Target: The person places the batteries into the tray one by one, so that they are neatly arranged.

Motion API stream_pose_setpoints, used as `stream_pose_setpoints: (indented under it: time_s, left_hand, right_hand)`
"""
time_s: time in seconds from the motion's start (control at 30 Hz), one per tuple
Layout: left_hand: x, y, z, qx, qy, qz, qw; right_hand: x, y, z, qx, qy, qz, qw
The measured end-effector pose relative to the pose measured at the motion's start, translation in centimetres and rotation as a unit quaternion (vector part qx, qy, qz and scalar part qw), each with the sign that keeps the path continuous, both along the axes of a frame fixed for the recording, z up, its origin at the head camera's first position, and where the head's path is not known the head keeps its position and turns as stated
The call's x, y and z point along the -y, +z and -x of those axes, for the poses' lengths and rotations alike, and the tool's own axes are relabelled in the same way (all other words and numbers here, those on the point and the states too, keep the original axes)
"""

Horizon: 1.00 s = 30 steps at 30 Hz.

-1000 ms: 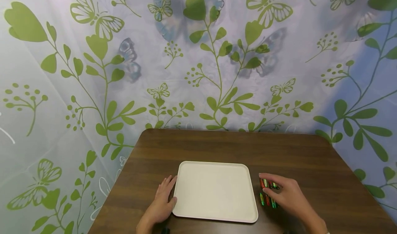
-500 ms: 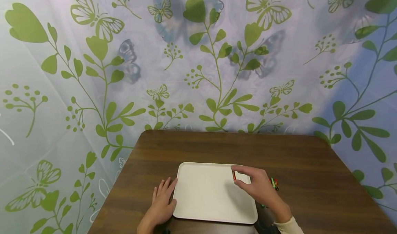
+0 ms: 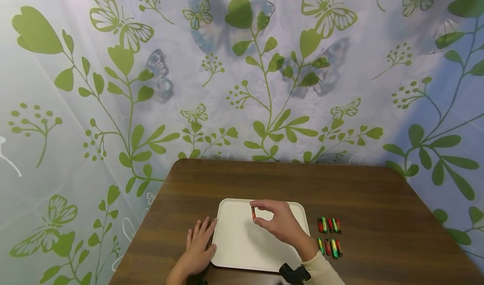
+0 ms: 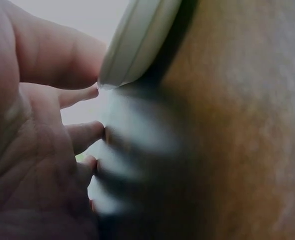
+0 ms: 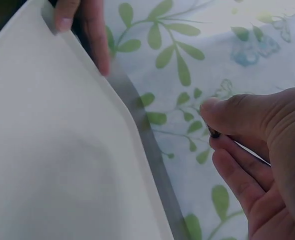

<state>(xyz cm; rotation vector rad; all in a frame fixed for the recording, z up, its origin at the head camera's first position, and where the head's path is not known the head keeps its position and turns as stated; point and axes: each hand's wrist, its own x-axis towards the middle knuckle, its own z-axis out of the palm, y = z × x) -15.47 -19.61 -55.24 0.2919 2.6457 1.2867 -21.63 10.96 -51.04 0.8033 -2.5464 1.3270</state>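
Above the cream tray (image 3: 234, 247), my right hand (image 3: 281, 222) pinches a small red battery (image 3: 253, 213) by its ends between thumb and finger. In the right wrist view only a dark end of the battery (image 5: 213, 133) shows between thumb and fingertip. My left hand (image 3: 196, 249) lies beside the tray's left edge, fingers straight and spread. The left wrist view has the thumb (image 4: 62, 55) of that hand right at the tray's rim (image 4: 132, 45). The tray's surface holds nothing but the right hand's shadow.
Right of the tray, several red batteries (image 3: 338, 248) and green batteries (image 3: 334, 249) lie in two rows on the brown wooden table (image 3: 370, 201). A curtain (image 3: 242, 66) printed with leaves and butterflies hangs behind the table. A black strap (image 3: 295, 273) wraps the right wrist.
My right hand has lifted the red battery from the rows and moved left with it over the tray. The left hand has stayed at the tray's left edge.
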Motion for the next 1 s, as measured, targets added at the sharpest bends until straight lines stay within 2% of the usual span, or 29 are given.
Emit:
stream_pose_setpoints:
  time_s: [0.2, 0.47, 0.67, 0.83, 0.9, 1.0]
  left_hand:
    - [-0.1, -0.2, -0.1, -0.011, -0.003, -0.007, 0.9999]
    - [0.6, -2.3, 0.1, -0.069, -0.016, -0.060, 0.9957]
    - [0.9, -3.3, 0.5, -0.059, -0.006, -0.034, 0.9977]
    - [1.1, -3.1, 0.4, -0.074, -0.026, -0.063, 0.9949]
    - [1.1, -3.3, 0.4, -0.081, -0.030, -0.071, 0.9937]
    - [1.2, -4.0, 0.5, -0.082, -0.020, -0.057, 0.9948]
  right_hand:
    - [3.2, -1.0, 0.5, 0.009, 0.024, 0.017, 0.9995]
    - [6.5, -2.5, 0.8, 0.036, 0.058, 0.031, 0.9972]
    - [8.3, -3.6, 0.9, 0.050, 0.058, 0.031, 0.9966]
    - [9.5, -4.7, 0.9, 0.075, 0.055, 0.036, 0.9950]
    - [9.9, -5.1, 0.9, 0.072, 0.049, 0.029, 0.9958]
    - [10.3, -5.8, 1.0, 0.058, 0.040, 0.012, 0.9975]
